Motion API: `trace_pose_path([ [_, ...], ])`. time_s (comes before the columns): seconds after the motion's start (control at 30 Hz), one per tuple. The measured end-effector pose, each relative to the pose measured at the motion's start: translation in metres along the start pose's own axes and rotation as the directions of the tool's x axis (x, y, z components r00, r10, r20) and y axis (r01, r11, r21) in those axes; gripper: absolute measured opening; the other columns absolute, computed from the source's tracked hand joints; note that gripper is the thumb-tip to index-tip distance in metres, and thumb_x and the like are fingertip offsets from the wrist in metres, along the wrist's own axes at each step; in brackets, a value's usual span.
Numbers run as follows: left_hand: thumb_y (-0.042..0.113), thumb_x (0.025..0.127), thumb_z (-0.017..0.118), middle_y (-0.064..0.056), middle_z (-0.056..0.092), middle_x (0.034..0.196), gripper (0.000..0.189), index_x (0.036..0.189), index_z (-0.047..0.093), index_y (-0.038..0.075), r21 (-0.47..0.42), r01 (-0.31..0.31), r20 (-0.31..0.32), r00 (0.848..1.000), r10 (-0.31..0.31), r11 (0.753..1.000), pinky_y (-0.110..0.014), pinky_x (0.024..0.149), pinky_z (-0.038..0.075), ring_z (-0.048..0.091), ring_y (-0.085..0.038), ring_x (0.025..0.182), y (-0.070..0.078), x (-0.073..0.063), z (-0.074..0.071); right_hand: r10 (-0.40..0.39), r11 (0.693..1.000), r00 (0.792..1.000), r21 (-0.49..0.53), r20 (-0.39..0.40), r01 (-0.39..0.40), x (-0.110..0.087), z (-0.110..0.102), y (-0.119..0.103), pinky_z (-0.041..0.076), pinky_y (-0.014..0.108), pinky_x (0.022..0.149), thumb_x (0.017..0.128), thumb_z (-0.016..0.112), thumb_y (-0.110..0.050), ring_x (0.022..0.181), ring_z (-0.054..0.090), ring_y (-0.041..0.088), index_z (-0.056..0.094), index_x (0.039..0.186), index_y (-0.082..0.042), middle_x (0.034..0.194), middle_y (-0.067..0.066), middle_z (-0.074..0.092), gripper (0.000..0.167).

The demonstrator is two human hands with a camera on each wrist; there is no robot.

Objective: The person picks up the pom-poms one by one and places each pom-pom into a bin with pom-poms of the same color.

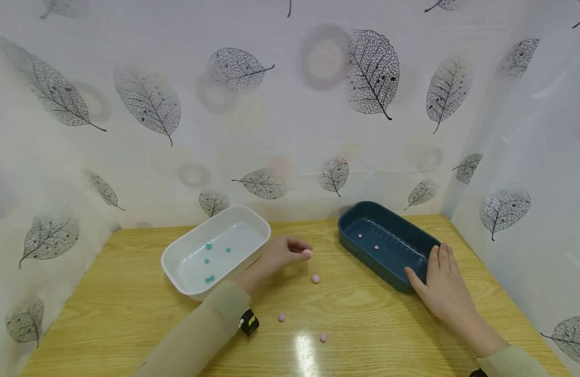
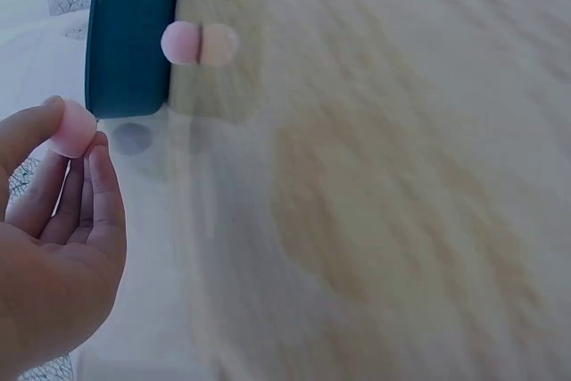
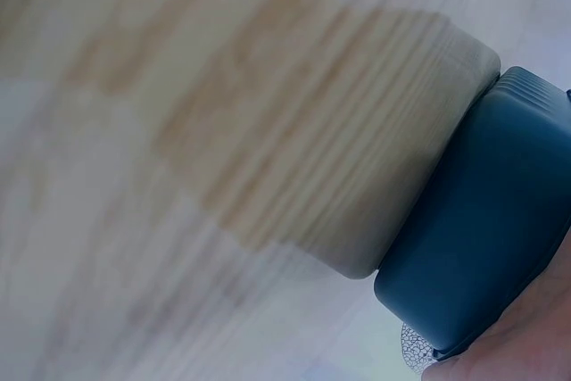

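A pale curtain (image 1: 290, 131) printed with skeleton leaves backs a yellow wood-grain table (image 1: 389, 335), where a dark blue container (image 1: 365, 256) serves as the landmark. To the left of the container and apart from it is a pink ball (image 1: 307, 253), seemingly raised above the tabletop. It is round, pale and smooth, with no marks that the views show. The person's left hand (image 1: 282, 254) pinches it between thumb and fingertips.

The step in hand looks like a carry, with the ball picked up but not yet let go. The next move probably calls for taking it rightward over the container's rim and parting the fingers low, since a small round ball could bounce or roll.

The right hand (image 1: 445, 290) rests on the container's near right end, fingers straight and thumb spread apart, perhaps steadying it. Two small pink balls (image 1: 376, 247) lie inside the container; three loose balls (image 1: 315, 279) sit on the table to its left, two nearer the person. Farther left of it stands a white container (image 1: 240, 235) with five green balls (image 1: 228, 250).
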State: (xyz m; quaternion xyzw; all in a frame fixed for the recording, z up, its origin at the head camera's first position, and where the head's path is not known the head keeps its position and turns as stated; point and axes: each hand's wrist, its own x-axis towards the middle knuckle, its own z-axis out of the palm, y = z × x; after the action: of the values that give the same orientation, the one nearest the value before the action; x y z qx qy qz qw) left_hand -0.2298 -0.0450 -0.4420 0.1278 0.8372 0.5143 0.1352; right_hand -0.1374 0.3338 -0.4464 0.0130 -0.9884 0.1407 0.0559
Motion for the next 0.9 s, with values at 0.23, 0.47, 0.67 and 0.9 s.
trace_pose_path([
  [0.23, 0.025, 0.096, 0.081, -0.006, 0.081, 0.114, 0.025, 0.116, 0.082, 0.010, 0.006, -0.048, -0.013, 0.999, 0.049, 0.999, -0.031, 0.092, 0.060, 0.072, -0.018, 0.104, 0.023, 0.014, 0.010, 0.000, 1.000, 1.000, -0.007, 0.004, 0.000, 0.000, 0.001, 0.001, 0.014, 0.074, 0.126, 0.111, 0.045, -0.054, 0.156, 0.003, 0.064, 0.012, 0.155, 0.029, 0.164, 0.051, 0.003, 0.100],
  [0.47, 0.026, 0.095, 0.082, -0.008, 0.081, 0.113, 0.027, 0.116, 0.082, 0.010, -0.011, -0.077, -0.032, 0.997, 0.077, 0.997, -0.029, 0.089, 0.060, 0.073, -0.019, 0.102, 0.039, 0.029, 0.021, -0.007, 1.000, 1.000, -0.007, -0.007, 0.006, 0.000, 0.003, 0.003, 0.012, 0.073, 0.127, 0.111, 0.045, -0.054, 0.157, 0.003, 0.064, 0.012, 0.155, 0.029, 0.164, 0.051, 0.003, 0.099],
  [0.67, 0.023, 0.094, 0.083, -0.010, 0.081, 0.110, 0.024, 0.114, 0.082, 0.008, -0.073, -0.076, -0.088, 0.994, 0.069, 0.994, -0.028, 0.087, 0.061, 0.073, -0.017, 0.097, 0.052, 0.041, 0.031, -0.011, 1.000, 1.000, 0.000, -0.018, 0.011, 0.000, 0.004, 0.003, 0.012, 0.073, 0.127, 0.111, 0.045, -0.054, 0.156, 0.003, 0.064, 0.013, 0.155, 0.029, 0.164, 0.051, 0.006, 0.099],
  [0.9, 0.021, 0.096, 0.082, -0.012, 0.080, 0.114, 0.024, 0.115, 0.082, 0.007, -0.153, -0.084, -0.124, 0.990, 0.065, 0.985, -0.025, 0.084, 0.060, 0.073, -0.017, 0.097, 0.063, 0.052, 0.040, -0.013, 1.000, 1.000, -0.009, -0.014, 0.013, 0.000, 0.003, 0.004, 0.012, 0.073, 0.128, 0.111, 0.045, -0.054, 0.156, 0.004, 0.064, 0.013, 0.154, 0.030, 0.163, 0.052, 0.005, 0.099],
])
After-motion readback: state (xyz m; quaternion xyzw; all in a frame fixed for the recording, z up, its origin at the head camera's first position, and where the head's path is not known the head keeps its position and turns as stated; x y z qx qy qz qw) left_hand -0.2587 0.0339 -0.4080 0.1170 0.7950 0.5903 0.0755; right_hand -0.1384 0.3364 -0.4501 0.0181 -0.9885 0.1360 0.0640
